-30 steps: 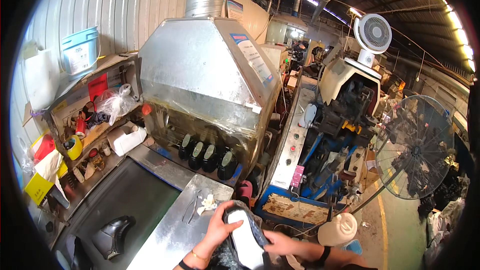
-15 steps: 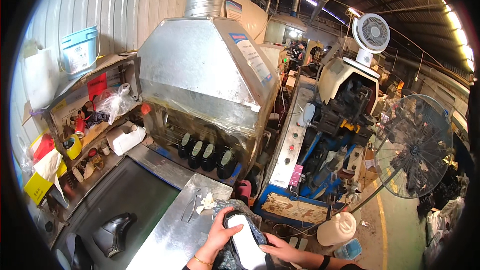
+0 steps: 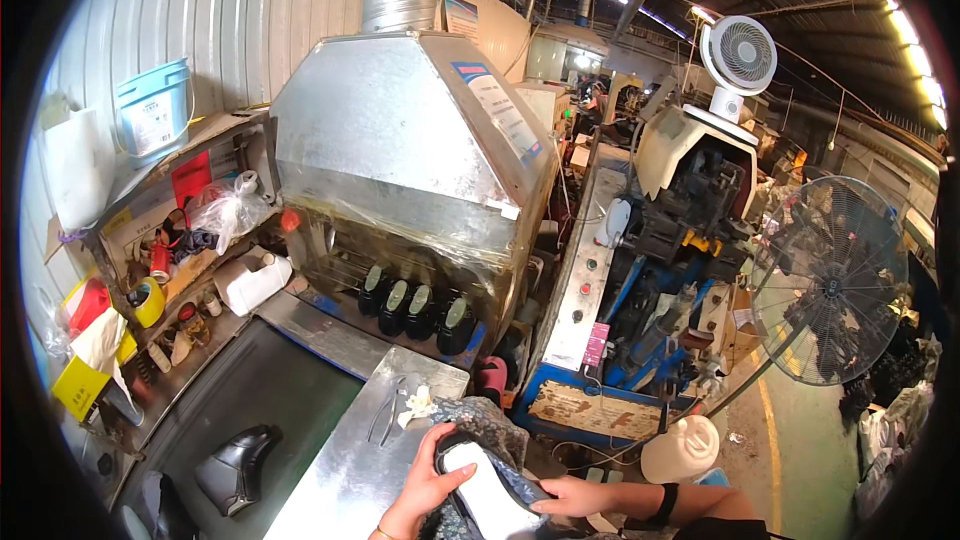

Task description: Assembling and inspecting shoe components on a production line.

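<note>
Low in the picture, both hands hold a dark shoe (image 3: 488, 488) whose flat white bottom faces up. My left hand (image 3: 428, 488) grips its left edge, the thumb lying over the white face. At the right edge, my right hand (image 3: 580, 496) has its thumb and fingers closed on the dark border. The near end of the shoe is cut off by the lower rim. Beneath it lies a dark patterned cloth (image 3: 492, 418). Beside the cloth, pincers (image 3: 388, 410) and a crumpled pale scrap (image 3: 418, 406) rest on a metal plate (image 3: 335, 470).
Black boots (image 3: 238, 468) lie on a dark conveyor belt (image 3: 300, 380) at left. Several shoes (image 3: 420, 310) stand soles outward under a metal hood (image 3: 380, 120). A blue machine (image 3: 590, 405), white jug (image 3: 680, 450) and large fan (image 3: 830, 285) stand to the right.
My right thumb and fingers have shifted along the shoe's right edge, and more of that forearm shows. The left hand keeps its grip. The whole view has shifted slightly.
</note>
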### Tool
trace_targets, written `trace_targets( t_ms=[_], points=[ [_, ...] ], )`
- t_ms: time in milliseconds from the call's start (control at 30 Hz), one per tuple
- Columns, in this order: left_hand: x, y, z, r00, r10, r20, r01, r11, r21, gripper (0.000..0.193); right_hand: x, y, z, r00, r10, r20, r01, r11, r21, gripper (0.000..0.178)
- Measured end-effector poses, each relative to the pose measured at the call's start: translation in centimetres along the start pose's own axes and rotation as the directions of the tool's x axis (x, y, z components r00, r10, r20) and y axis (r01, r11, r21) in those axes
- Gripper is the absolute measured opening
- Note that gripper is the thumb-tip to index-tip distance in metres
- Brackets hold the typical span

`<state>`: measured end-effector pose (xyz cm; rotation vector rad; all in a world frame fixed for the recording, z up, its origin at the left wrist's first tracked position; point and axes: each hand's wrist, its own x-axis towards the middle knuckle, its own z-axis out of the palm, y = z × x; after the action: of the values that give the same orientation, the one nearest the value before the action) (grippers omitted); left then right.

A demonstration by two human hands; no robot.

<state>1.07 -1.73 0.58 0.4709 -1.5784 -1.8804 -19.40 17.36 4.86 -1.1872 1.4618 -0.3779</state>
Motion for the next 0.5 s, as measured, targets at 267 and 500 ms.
trace_targets(
  t_ms=[267, 500],
  points=[
    [1.3, -1.3, 1.3, 0.994, -0.089, -0.060, 0.082, 0.991, -0.103, 0.068, 12.4, 8.0, 4.7, 0.827, -0.019, -0.562, 0.293, 0.867, 0.403, 0.062],
    [3.0, -2.7, 1.9, 0.995, -0.005, -0.095, 0.008, 1.000, 0.028, 0.064, 7.2, -2.1, 3.5, 0.697, -0.273, -0.664, -0.067, 0.896, -0.439, 0.044]
  ],
)
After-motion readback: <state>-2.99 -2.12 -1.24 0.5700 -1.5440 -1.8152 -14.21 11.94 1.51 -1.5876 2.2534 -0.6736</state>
